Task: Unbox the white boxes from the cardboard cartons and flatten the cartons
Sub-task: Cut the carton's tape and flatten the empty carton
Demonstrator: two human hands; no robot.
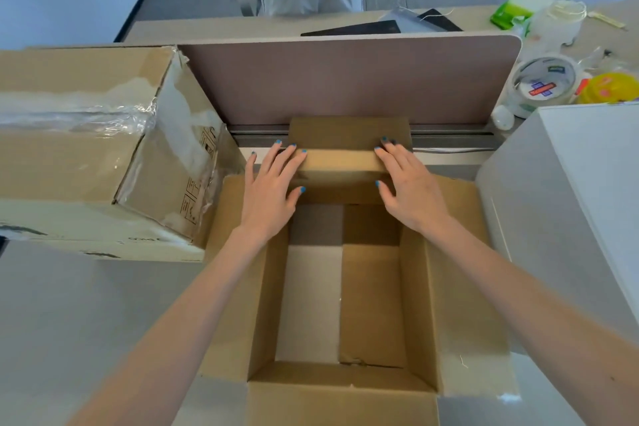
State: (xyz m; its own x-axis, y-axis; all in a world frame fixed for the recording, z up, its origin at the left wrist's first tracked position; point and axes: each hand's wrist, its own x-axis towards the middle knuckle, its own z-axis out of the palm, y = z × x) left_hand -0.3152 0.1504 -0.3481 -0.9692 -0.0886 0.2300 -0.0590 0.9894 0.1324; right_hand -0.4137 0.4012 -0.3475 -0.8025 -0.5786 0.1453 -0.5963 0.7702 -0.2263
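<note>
Left hand [273, 190] and right hand [408, 187], fingers straight and spread, press flat on the far flap [340, 164] of the open cardboard carton [415, 304] at bench [86, 304] centre. White box [570, 204] stands at 3 o'clock, just beside the carton. Taped carton [79, 156] lies at 9 o'clock. Tape roll [543, 83] sits at 2 o'clock.

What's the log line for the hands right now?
open carton: empty | left hand: presses far flap | right hand: presses far flap
</note>
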